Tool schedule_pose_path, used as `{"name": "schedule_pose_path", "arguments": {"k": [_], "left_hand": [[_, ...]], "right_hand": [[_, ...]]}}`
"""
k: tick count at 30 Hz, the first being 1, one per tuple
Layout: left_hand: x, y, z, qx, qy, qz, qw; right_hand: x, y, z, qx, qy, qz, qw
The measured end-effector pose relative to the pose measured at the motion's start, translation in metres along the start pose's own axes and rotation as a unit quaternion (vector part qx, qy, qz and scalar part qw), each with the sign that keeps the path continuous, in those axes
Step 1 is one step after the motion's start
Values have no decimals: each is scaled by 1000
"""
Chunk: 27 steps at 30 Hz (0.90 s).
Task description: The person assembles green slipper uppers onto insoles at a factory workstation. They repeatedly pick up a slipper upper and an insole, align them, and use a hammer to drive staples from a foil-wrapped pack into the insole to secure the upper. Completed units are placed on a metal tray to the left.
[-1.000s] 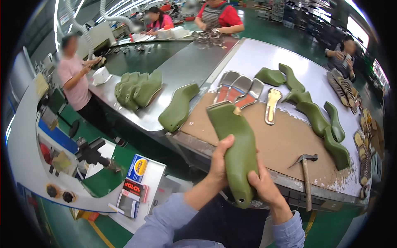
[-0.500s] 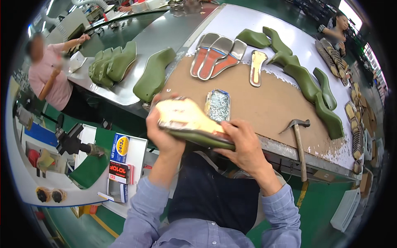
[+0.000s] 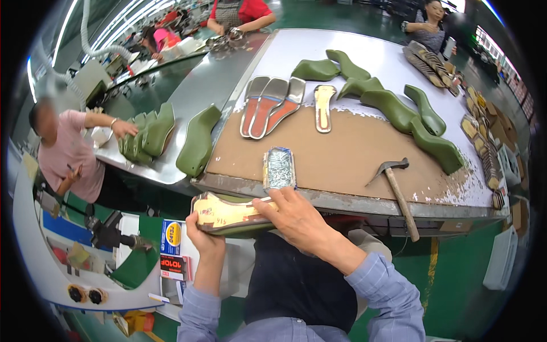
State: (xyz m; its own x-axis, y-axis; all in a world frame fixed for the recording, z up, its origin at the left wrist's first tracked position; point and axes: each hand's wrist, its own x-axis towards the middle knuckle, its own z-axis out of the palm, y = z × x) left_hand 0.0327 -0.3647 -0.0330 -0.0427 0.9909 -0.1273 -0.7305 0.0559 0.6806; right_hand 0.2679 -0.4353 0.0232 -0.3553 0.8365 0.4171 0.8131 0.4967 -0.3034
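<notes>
A green shoe last (image 3: 242,231) lies sole-up above my lap, in front of the bench edge, with a pale yellow insole (image 3: 228,212) against its sole. My left hand (image 3: 206,242) grips the last's wide toe end from below, thumb at the insole's edge. My right hand (image 3: 302,223) is closed over the narrower heel end, fingers and thumb resting on the insole. Just beyond it, a small tray of nails (image 3: 279,166) stands at the bench's front edge. A wooden-handled hammer (image 3: 400,199) lies to the right, its handle sticking out past the edge.
On the bench (image 3: 342,154) are metal-edged red sole-shaped plates (image 3: 268,108), another insole (image 3: 323,108) and several green lasts (image 3: 393,108). More lasts (image 3: 196,139) stand on the metal table at left. A co-worker (image 3: 74,148) stands there. Small boxes (image 3: 171,236) sit at lower left.
The last has come down and toward me, its insole now facing up. My right hand has shifted onto the insole. The co-worker at left now reaches to the standing lasts.
</notes>
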Motion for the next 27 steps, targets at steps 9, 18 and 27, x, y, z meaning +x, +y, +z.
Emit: {"name": "schedule_pose_path", "arguments": {"k": [9,18,27], "left_hand": [[58,33,29,554,-174,240,778],[111,-88,172,812,-462,146,325],[110,-77,154,705,-441,111,543]], "right_hand": [[-8,17,22,25,-2,66,998],[-22,22,28,7,33,65,997],[-24,21,40,69,94,58,991]]}}
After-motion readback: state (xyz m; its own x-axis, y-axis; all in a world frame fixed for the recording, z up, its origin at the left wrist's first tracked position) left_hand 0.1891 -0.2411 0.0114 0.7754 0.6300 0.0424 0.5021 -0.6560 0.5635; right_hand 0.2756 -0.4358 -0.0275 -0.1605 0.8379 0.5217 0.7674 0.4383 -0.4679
